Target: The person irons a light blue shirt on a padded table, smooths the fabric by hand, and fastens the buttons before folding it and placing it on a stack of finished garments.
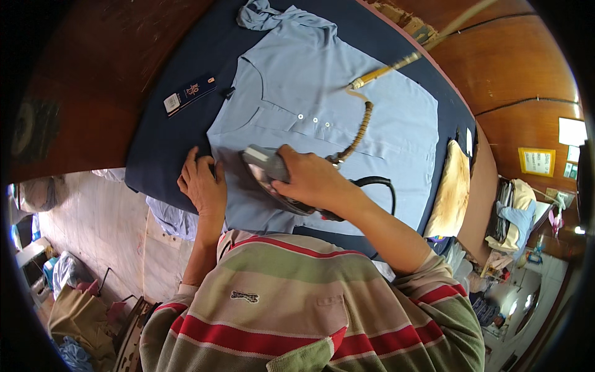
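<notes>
A light blue short-sleeved blouse [285, 80] lies spread on a dark navy ironing surface [158, 146], its buttoned placket across the middle. My right hand [313, 180] is wrapped round the handle of a clothes iron [263, 162], which rests on the blouse near its shoulder. A brown wrapped hose [362, 127] and a black cord run from the iron. My left hand [204, 186] lies at the blouse's left edge beside the iron, fingers bent and apart, holding nothing. Some cloth beneath the iron is hidden.
A dark tag [189, 94] lies left of the neckline. Above the blouse hangs a yellow rod [384, 69] by the hose. A scorched cream cloth [451, 192] lies at the right edge. Folded clothes [514, 211] are stacked farther right; bags and fabric [77, 316] sit at lower left.
</notes>
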Action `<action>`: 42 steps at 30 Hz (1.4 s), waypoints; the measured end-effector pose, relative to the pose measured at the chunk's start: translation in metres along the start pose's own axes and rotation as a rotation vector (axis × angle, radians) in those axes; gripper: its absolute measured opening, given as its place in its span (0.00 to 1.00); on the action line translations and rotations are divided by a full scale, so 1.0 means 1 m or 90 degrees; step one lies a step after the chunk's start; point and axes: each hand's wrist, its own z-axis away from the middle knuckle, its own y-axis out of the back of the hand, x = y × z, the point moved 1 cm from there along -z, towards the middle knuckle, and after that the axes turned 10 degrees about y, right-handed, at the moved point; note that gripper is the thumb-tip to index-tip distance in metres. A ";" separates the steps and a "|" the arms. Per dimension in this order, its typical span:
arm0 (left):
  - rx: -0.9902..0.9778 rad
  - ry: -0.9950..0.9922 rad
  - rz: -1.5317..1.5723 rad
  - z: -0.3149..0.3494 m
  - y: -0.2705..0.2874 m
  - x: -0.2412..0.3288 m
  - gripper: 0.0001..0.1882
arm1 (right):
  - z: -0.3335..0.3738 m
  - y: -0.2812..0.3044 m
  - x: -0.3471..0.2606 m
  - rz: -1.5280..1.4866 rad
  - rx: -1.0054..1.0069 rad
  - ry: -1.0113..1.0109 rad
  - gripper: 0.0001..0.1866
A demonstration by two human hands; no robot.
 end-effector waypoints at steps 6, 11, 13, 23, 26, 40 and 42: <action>-0.054 -0.272 0.221 -0.031 -0.015 0.052 0.20 | 0.040 0.050 0.049 0.029 0.092 -0.115 0.26; -0.144 -0.482 0.105 -0.071 -0.051 0.110 0.23 | 0.027 0.065 0.068 0.055 0.137 -0.193 0.29; -0.135 -0.555 -0.077 -0.086 -0.064 0.106 0.25 | 0.026 0.064 0.073 0.070 0.143 -0.200 0.28; -0.264 -0.554 -0.121 -0.091 -0.064 0.104 0.28 | 0.046 0.060 0.092 0.045 0.163 -0.277 0.26; -0.199 -0.565 -0.130 -0.094 -0.067 0.102 0.27 | 0.036 0.053 0.078 0.036 0.181 -0.251 0.25; -0.305 -0.517 -0.035 -0.102 -0.061 0.104 0.27 | 0.048 0.045 0.065 -0.077 0.132 -0.209 0.23; -0.318 -0.505 -0.006 -0.102 -0.057 0.109 0.27 | 0.040 0.043 0.056 -0.040 0.146 -0.185 0.23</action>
